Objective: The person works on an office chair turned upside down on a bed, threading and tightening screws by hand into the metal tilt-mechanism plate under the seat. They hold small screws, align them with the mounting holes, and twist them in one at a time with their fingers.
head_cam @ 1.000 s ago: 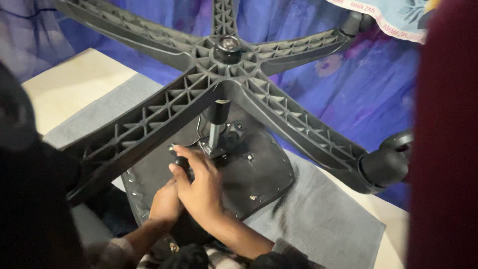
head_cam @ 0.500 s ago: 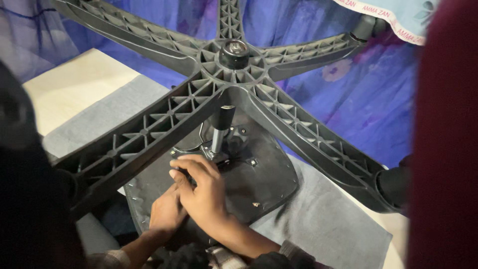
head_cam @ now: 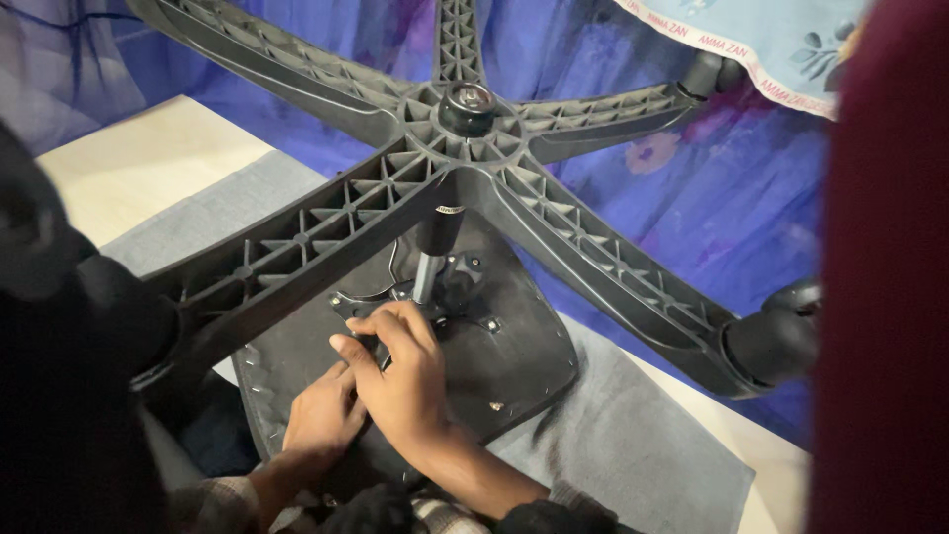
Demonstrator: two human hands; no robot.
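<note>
I see right hand (head_cam: 405,381) grip clenched on mechanism plate (head_cam: 435,311) under upturned seat (head_cam: 514,366), mid grey mat (head_cam: 633,455) | left hand (head_cam: 321,420) grip: cannot tell | risk: five-arm base (head_cam: 465,148) tips, pinching fingers

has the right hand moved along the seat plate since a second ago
No. The right hand still rests on the mounting plate beside the gas cylinder; only the camera view shifted.

View: we have one head-worn camera, looking steeply down and forward, close over our hands (head_cam: 395,381) at an upturned office chair's five-arm base (head_cam: 465,148) and seat underside (head_cam: 514,356). No second view overlaps.
</note>
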